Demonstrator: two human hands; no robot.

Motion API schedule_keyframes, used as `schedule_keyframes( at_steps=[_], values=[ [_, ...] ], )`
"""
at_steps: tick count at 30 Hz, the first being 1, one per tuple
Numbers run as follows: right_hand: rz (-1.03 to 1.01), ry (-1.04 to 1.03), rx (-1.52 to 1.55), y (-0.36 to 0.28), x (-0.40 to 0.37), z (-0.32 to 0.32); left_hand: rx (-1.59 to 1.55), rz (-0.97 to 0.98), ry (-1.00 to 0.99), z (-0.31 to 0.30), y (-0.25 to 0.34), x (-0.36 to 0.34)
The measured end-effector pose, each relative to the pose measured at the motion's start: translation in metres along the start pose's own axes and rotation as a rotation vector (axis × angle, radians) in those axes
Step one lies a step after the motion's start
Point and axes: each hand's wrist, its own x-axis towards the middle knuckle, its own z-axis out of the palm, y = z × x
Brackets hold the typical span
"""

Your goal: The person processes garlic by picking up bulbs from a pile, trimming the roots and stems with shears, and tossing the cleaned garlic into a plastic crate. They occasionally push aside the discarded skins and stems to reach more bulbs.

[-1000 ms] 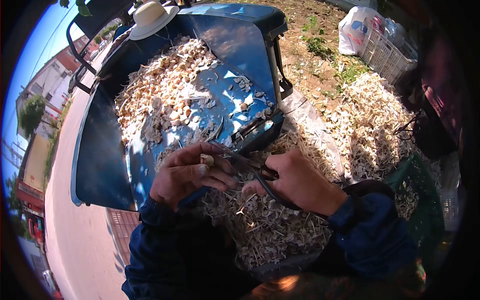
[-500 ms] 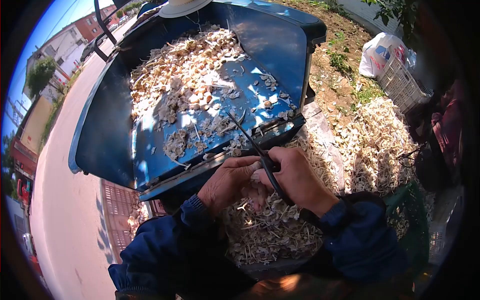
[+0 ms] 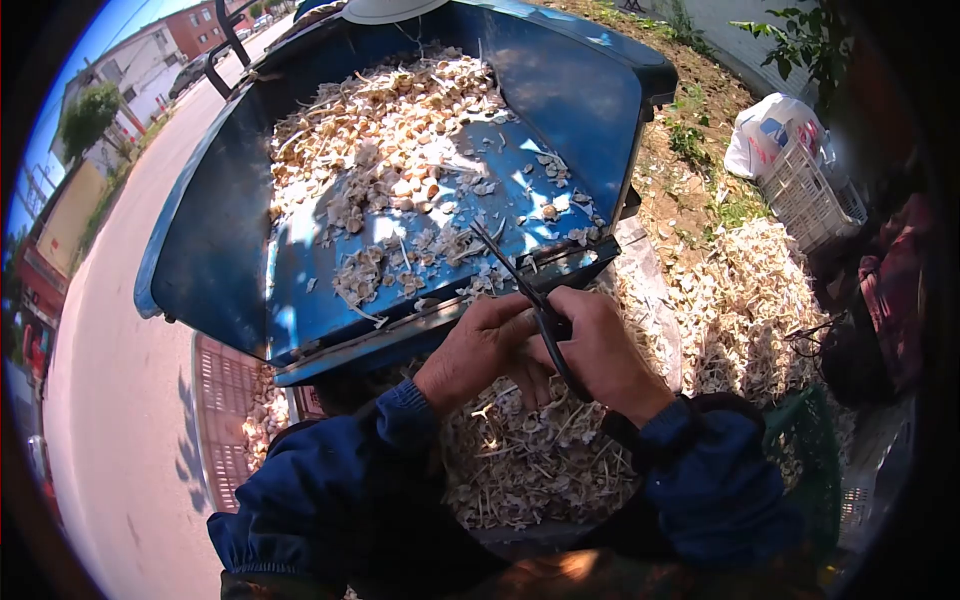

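Black-handled shears (image 3: 551, 328) are in my right hand (image 3: 612, 352), whose fingers are wrapped round the handles. The blades point up and left over the front edge of a blue container (image 3: 570, 85). My left hand (image 3: 478, 352) is closed right beside the right one, its fingers curled under; what they hold is hidden. Inside the container lies a heap of garlic bulbs (image 3: 400, 140), with loose skins and bits of stem scattered in front of it. Below my hands is a pile of dry garlic stems and skins (image 3: 545, 470).
A red crate (image 3: 222, 410) stands at the left beside the road (image 3: 125, 400). More dry stems (image 3: 745, 295) cover the ground to the right. A white crate (image 3: 808, 195), a white bag (image 3: 765, 140) and a green crate (image 3: 815, 450) are on that side too.
My view has shifted slightly. The left hand has turned a little, its back now more towards me, and the pale thing seen earlier at its fingertips is hidden. The shears remain in my right hand.
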Motion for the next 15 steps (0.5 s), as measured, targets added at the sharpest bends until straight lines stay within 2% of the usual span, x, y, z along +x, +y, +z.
schedule_keyframes(
  at_steps=[2,3,4,5,6,8,9,10,11,12,13,14,15],
  values=[
    [-0.067,0.109,-0.185,-0.005,-0.005,0.007,-0.072,-0.025,0.077,-0.005,-0.007,0.003],
    [-0.095,0.083,-0.299,-0.004,-0.006,0.01,-0.072,-0.024,0.078,-0.004,-0.011,0.004],
    [-0.095,0.083,-0.298,-0.006,-0.006,0.01,0.175,0.066,0.169,-0.001,-0.016,0.006],
    [-0.205,0.054,-0.373,-0.01,-0.006,0.01,0.423,0.155,0.259,-0.001,-0.02,0.008],
    [-0.316,0.024,-0.446,-0.014,-0.007,0.009,0.424,0.154,0.261,-0.005,-0.022,0.01],
    [-0.347,-0.052,-0.459,-0.011,-0.008,0.012,-0.186,0.033,0.234,-0.015,-0.028,0.013],
    [-0.374,-0.012,-0.419,-0.001,-0.007,0.017,-0.049,0.055,0.225,-0.018,-0.034,0.015],
    [-0.4,0.031,-0.377,0.005,-0.006,0.019,-0.045,0.052,0.225,-0.025,-0.045,0.019],
    [-0.397,0.035,-0.373,0.0,-0.008,0.015,0.353,0.31,0.215,-0.029,-0.051,0.024],
    [-0.266,0.067,-0.236,-0.01,-0.008,0.008,0.751,0.566,0.195,-0.032,-0.056,0.026],
    [-0.137,0.096,-0.099,-0.015,-0.007,0.004,0.492,0.623,0.187,-0.035,-0.062,0.03],
    [-0.143,0.096,-0.096,-0.013,-0.005,0.0,0.498,0.625,0.191,-0.039,-0.049,0.03],
    [-0.05,0.146,0.01,-0.008,-0.005,-0.006,0.143,0.31,0.345,-0.047,-0.027,0.028]
  ],
)
